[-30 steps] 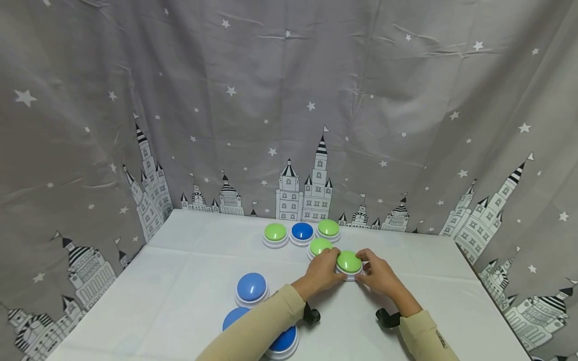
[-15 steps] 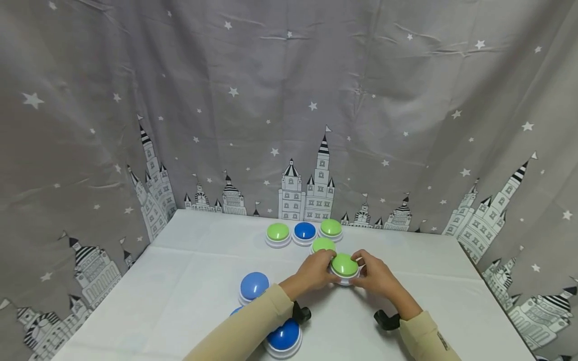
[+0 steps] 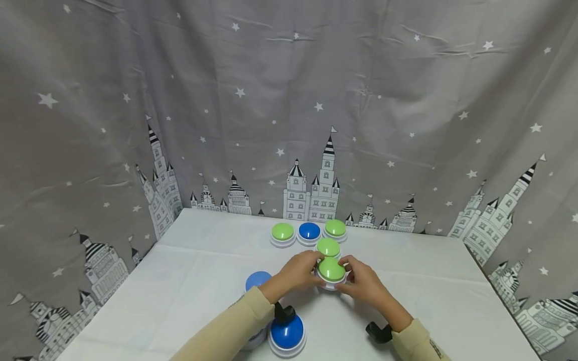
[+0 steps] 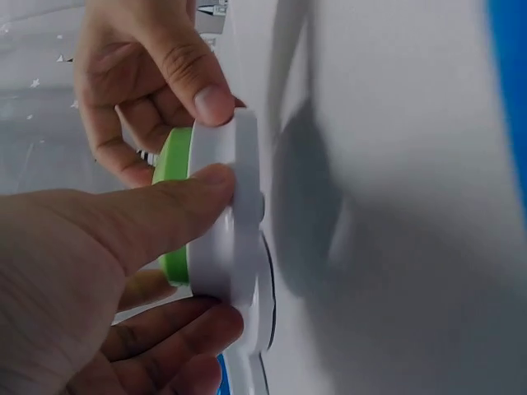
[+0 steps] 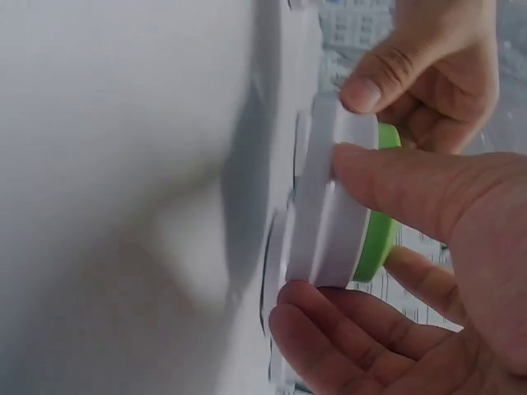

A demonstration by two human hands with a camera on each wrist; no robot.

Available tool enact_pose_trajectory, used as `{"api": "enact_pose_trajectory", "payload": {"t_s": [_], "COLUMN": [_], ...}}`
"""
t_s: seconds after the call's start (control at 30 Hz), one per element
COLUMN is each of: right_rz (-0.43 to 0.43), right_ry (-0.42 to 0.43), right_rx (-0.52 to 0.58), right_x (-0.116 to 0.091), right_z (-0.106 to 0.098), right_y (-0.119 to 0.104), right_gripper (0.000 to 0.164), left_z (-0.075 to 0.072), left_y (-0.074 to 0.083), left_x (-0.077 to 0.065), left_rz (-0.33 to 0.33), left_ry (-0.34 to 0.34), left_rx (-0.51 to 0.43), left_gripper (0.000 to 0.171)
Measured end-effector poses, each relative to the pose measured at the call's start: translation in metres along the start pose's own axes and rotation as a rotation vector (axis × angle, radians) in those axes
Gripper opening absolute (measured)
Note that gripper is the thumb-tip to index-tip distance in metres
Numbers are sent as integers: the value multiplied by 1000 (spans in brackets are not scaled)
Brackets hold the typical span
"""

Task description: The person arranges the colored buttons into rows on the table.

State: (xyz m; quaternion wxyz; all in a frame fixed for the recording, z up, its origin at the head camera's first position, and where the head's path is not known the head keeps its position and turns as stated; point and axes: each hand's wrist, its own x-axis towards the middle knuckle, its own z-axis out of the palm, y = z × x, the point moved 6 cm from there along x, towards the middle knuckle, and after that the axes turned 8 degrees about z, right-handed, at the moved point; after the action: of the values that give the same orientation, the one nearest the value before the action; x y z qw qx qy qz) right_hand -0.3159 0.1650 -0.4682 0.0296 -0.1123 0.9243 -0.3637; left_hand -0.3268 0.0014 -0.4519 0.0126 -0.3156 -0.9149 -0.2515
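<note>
Both hands grip a green push button (image 3: 331, 271) with a round white base (image 4: 221, 222). My left hand (image 3: 295, 273) holds its left side, and my right hand (image 3: 365, 283) its right side. Thumbs press on the near side of the base (image 5: 329, 218), with the other fingers curled around it. A gap with a shadow shows between the base and the tabletop in both wrist views. Just behind it sits another green push button (image 3: 328, 247), partly overlapped by the held one in the head view.
At the back of the white table (image 3: 203, 250) stand a green button (image 3: 282, 231), a blue button (image 3: 309, 231) and a second green button (image 3: 335, 228). Nearer are a dark blue button (image 3: 287, 332) and lighter blue ones (image 3: 258, 281), partly behind the left sleeve. A grey curtain (image 3: 271, 100) hangs behind.
Both hands have carried the green push button to the left and slightly nearer, and it now lines up in front of the other green one. The head view has shifted a little.
</note>
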Motion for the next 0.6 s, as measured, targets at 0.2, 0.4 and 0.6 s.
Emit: {"api": "enact_pose_trajectory", "payload": {"t_s": [0.2,0.4,0.6], "right_rz": [-90,-165,-217], "right_ry": [-36,-106,-140], "right_rx": [-10,-2,4], "right_x": [-7,-18,-24], "right_z": [19,35,50], "right_y": [-19,-33,-42], "right_gripper": [53,55,55], "left_z": [-11,-16,-21], "left_y": [-9,-18,-21], "left_x": [-23,-47,-68], "left_rz": [11,-23,-28], "left_ry": [-17,-45,-50], "left_rx": [46,77,70], "left_gripper": [56,58,58]}}
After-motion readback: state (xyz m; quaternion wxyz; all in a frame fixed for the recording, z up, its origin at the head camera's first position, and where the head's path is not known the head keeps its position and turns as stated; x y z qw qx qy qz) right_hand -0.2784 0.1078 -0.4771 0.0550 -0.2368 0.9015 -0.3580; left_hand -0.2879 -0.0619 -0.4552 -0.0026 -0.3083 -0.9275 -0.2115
